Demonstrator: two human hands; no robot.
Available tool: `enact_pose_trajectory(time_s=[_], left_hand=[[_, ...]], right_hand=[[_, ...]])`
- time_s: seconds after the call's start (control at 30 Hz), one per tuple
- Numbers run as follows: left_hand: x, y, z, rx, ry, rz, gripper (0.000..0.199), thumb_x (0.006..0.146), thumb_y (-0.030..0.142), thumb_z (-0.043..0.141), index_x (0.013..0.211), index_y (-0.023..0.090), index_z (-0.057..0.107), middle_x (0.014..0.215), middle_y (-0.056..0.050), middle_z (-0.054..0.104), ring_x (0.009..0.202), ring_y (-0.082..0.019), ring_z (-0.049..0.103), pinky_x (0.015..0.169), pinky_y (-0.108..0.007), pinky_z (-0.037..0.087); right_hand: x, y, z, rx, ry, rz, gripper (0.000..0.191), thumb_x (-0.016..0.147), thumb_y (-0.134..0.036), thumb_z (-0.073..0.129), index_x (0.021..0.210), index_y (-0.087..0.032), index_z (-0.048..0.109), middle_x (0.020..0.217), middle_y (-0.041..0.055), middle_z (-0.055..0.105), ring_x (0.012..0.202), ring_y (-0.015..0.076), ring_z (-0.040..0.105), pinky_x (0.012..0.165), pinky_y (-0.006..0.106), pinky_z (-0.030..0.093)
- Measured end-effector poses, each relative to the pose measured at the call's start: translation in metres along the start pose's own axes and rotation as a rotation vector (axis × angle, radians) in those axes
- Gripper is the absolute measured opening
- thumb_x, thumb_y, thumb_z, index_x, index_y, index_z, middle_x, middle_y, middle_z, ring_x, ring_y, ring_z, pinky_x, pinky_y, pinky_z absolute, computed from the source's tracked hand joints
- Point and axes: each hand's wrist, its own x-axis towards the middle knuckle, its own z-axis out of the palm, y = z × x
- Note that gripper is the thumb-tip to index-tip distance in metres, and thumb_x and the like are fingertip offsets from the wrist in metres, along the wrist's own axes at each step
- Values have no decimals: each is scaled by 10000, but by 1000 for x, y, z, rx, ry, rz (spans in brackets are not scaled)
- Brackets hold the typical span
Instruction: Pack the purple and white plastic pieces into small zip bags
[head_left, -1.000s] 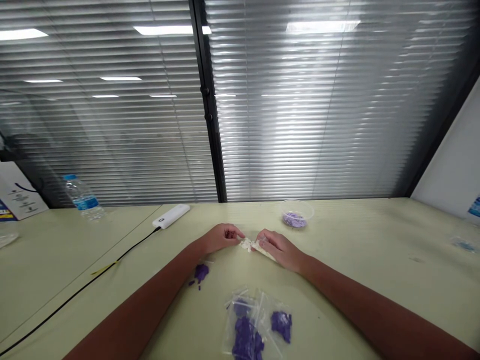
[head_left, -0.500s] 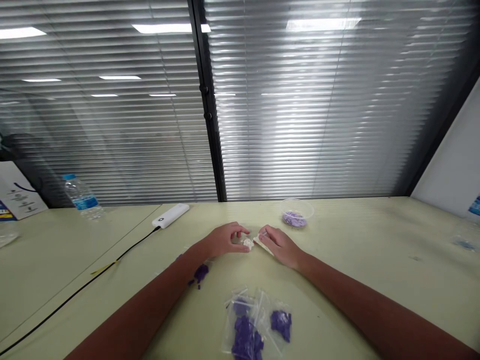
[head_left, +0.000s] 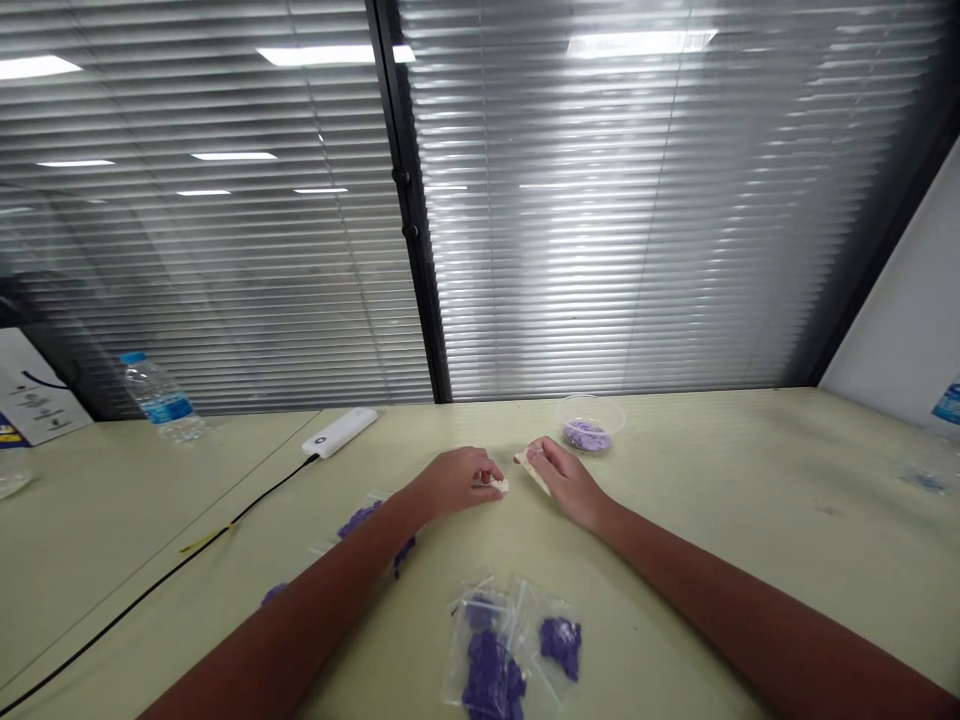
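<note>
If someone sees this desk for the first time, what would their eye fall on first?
The eye goes first to the two bare hands in the middle of the pale green table: the left hand curls at a small white lump, and the right hand rests on a white strip. Just below them, the purple pieces in clear plastic bags stand out by colour. Bright slatted blinds fill the top of the view.

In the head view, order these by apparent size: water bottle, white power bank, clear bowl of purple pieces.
1. Plastic water bottle.
2. White power bank and clear bowl: too alike to rank, and their distances from the camera differ.
</note>
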Motion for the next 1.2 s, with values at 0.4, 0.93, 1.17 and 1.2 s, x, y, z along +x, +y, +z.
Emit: enact_pose_trajectory(time_s=[0.4, 0.93, 1.17, 1.2], left_hand=[[1, -1, 2, -19, -15, 14, 189, 885, 354, 628, 965, 213, 725, 904, -27, 685, 858, -189, 614, 718, -268, 402], [-3, -3, -15, -186, -95, -72, 312, 954, 466, 532, 987, 196, 685, 899, -36, 666, 772, -181, 590, 653, -263, 404], [-1, 27, -36, -409, 103, -82, 378, 945, 547, 567, 995, 196, 699, 926, -26, 665, 770, -160, 552, 674, -266, 418], [-2, 32, -38, -393, 117, -63, 363, 943, 538, 580, 985, 203, 714, 931, -26, 668, 780, -162, 551, 686, -268, 419]], right_hand=[[-2, -5, -1, -12, 21, -51, 333, 992, -535, 509, 1010, -212, 592, 960, 24, 612, 845, 172, 542, 776, 286, 435], [-5, -1, 0, -153, -10, -152, 248, 987, -447, 547, 1091, -230, 609, 1036, 32, 635, 977, 196, 582, 885, 312, 450], [-7, -1, 2, -192, -43, -251, 276, 960, -403, 607, 1190, -250, 613, 1131, 53, 641, 1058, 218, 586, 962, 354, 445], [-7, -2, 3, -204, -50, -278, 289, 954, -394, 620, 1205, -253, 611, 1132, 57, 643, 1068, 223, 586, 971, 362, 443]])
